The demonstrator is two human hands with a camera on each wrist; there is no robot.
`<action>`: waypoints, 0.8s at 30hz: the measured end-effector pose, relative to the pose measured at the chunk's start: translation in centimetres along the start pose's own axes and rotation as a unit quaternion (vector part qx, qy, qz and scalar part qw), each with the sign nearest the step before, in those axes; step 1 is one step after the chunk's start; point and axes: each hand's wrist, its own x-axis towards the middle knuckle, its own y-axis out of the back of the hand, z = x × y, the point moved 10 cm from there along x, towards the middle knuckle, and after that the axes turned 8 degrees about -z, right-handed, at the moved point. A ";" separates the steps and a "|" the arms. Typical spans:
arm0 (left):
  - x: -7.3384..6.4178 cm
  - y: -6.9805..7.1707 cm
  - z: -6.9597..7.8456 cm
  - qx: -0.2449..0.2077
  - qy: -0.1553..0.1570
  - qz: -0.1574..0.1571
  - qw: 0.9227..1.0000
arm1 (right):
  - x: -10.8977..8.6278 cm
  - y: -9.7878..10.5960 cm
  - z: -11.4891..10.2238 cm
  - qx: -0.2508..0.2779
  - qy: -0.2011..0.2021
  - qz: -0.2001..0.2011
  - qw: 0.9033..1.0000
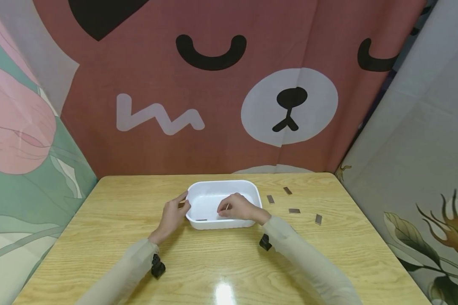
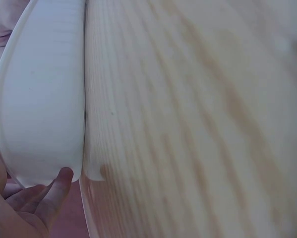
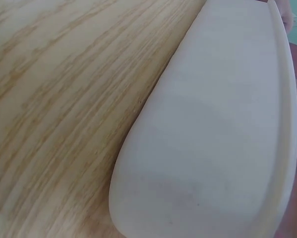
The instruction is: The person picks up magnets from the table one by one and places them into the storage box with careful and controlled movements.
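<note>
A white plastic tub (image 1: 223, 225) with rounded corners stands on the wooden table. My left hand (image 1: 171, 217) holds its left end; in the left wrist view, fingertips (image 2: 65, 172) touch the tub's outer wall (image 2: 44, 99). Inside the tub is my right hand (image 1: 238, 206), its thumb and fingers pinching a small thin piece (image 1: 227, 206) of which only a pale edge shows. A dark flat piece (image 1: 201, 220) lies on the tub's floor by the near wall, mostly hidden. In the right wrist view the tub's wall (image 3: 203, 124) covers most of the right hand.
Right of the tub, several small flat rectangular pieces lie apart on the table: one (image 1: 270, 199) close to the tub, one (image 1: 288, 190) farther back, one (image 1: 294, 211) in the middle, one (image 1: 318, 219) farthest right. A printed curtain (image 1: 156, 148) hangs behind the table.
</note>
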 end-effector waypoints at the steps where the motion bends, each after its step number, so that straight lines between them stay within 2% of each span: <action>1: 0.0 0.0 0.0 -0.001 0.001 0.001 1.000 | 0.0 0.0 0.0 0.001 0.000 0.000 1.000; 12: 0.1 0.0 -0.3 0.003 0.005 0.002 1.000 | -0.8 0.3 -0.5 0.004 0.011 0.006 1.000; 24: 0.0 0.0 -0.2 0.004 0.006 -0.001 1.000 | -1.8 0.9 -0.1 0.008 0.010 0.019 1.000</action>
